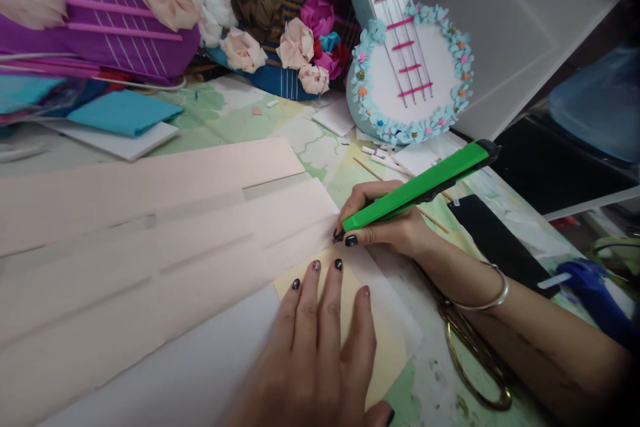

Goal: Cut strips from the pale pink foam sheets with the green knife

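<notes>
My right hand (383, 220) grips a green utility knife (415, 190), its tip down at the right end of a long pale pink sheet (200, 227) with slots in it. Flat on a small cream card (393, 347) lies my left hand (323, 347), fingers spread, just below the knife tip. White paper (200, 340) shows under the pink sheet and the card. The blade itself is too small to make out. Beneath my right forearm is a pair of scissors with gold handles (475, 363), partly hidden.
At the back stand a light blue paper banjo (400, 73) and a purple paper instrument (115, 33) with paper flowers. Folded blue paper (125, 112) lies at the left. Right of my hand are a black flat piece (500, 237) and a thin wooden stick (369, 169).
</notes>
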Action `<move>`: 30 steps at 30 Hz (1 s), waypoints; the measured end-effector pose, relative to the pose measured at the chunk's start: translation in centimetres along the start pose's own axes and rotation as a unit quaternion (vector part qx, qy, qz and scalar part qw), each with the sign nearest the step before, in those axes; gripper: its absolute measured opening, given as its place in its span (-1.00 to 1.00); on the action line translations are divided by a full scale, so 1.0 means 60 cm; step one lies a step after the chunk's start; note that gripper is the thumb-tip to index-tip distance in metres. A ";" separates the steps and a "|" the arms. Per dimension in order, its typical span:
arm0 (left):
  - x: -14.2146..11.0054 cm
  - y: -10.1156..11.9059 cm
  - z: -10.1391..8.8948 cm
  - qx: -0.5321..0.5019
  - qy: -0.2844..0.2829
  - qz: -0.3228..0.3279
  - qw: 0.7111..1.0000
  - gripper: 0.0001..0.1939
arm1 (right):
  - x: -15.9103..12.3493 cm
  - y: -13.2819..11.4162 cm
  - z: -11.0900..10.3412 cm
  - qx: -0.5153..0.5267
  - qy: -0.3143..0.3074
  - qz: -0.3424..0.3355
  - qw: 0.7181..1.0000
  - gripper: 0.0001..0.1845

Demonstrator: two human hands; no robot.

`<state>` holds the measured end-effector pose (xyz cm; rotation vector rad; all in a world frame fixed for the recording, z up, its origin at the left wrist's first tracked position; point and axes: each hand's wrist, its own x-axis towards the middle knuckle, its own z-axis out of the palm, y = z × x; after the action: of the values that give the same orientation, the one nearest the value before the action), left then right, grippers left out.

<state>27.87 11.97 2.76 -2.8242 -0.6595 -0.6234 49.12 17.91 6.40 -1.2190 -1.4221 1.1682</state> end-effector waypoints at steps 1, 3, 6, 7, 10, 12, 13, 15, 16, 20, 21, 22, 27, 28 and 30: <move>0.000 0.000 0.000 -0.002 0.000 0.000 1.000 -0.31 | 0.000 0.001 0.000 0.002 0.000 -0.001 1.000 -0.71; 0.000 0.000 0.001 0.001 -0.001 0.001 1.000 -0.31 | 0.000 0.004 0.000 0.014 -0.001 0.002 1.000 -0.71; -0.001 0.001 0.002 0.001 -0.001 -0.003 1.000 -0.32 | -0.001 0.009 -0.001 0.037 0.000 0.003 0.999 -0.70; -0.001 0.001 0.002 -0.001 -0.001 -0.005 1.000 -0.32 | -0.001 0.010 -0.001 0.042 0.001 0.000 0.999 -0.70; -0.001 0.001 0.002 -0.001 0.000 -0.003 1.000 -0.30 | -0.001 0.012 -0.001 0.043 -0.004 -0.006 0.999 -0.71; -0.001 0.001 0.002 0.002 0.000 -0.001 1.000 -0.28 | -0.001 0.011 -0.001 0.037 -0.005 -0.008 0.999 -0.71; -0.001 0.001 0.002 0.003 0.000 -0.001 1.000 -0.27 | -0.001 0.010 -0.001 0.034 -0.005 -0.009 0.999 -0.71; 0.000 0.001 0.001 0.003 -0.003 -0.005 1.000 -0.26 | -0.001 0.007 -0.001 0.025 -0.007 -0.012 1.000 -0.71; 0.000 0.001 0.000 0.004 -0.007 -0.005 1.000 -0.25 | -0.001 0.005 -0.001 0.019 -0.009 -0.015 1.000 -0.71; 0.000 0.001 -0.004 0.010 -0.030 0.004 0.999 -0.20 | -0.001 0.002 -0.001 -0.012 -0.015 -0.020 1.000 -0.74; 0.000 0.001 -0.005 0.013 -0.035 0.009 0.999 -0.19 | -0.001 0.003 -0.001 -0.014 -0.015 -0.026 0.999 -0.74; 0.000 0.001 -0.006 0.015 -0.039 0.013 0.999 -0.18 | -0.001 0.004 -0.001 -0.015 -0.015 -0.032 0.999 -0.75; 0.000 -0.001 -0.009 0.016 -0.047 0.014 0.999 -0.20 | -0.001 0.007 -0.002 -0.013 -0.016 -0.040 0.999 -0.74; 0.000 -0.001 -0.010 0.017 -0.048 0.016 0.999 -0.20 | -0.001 0.006 -0.002 -0.013 -0.014 -0.035 0.999 -0.74; 0.000 -0.002 -0.011 0.022 -0.052 0.020 0.998 -0.20 | -0.001 0.005 -0.001 -0.011 -0.010 -0.025 1.000 -0.73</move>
<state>27.61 11.89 3.36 -2.8359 -0.6248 -0.4529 49.25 17.89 6.12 -1.1842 -1.4761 1.1363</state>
